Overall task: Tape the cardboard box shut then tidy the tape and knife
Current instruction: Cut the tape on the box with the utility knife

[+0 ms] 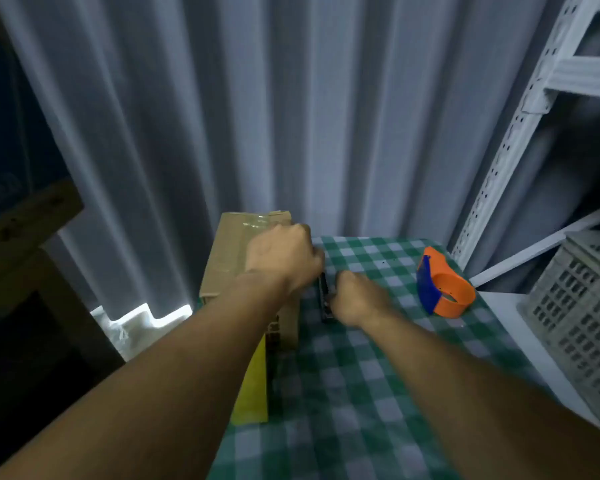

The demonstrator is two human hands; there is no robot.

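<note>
A brown cardboard box [227, 252] stands at the table's left edge, its top sealed with shiny clear tape. My left hand [283, 256] rests in a fist on the box's right top edge. Just right of the box a dark, slim knife [324, 294] lies on the green checked tablecloth [361, 375]. My right hand [355, 299] is closed around its near end. An orange and blue tape dispenser [442, 284] lies on the cloth further right, apart from both hands.
A yellow sheet [252, 389] hangs beside the box at the table's left side. A grey plastic crate [582, 306] and white metal shelving [520, 133] stand to the right. Pale curtains hang behind the table.
</note>
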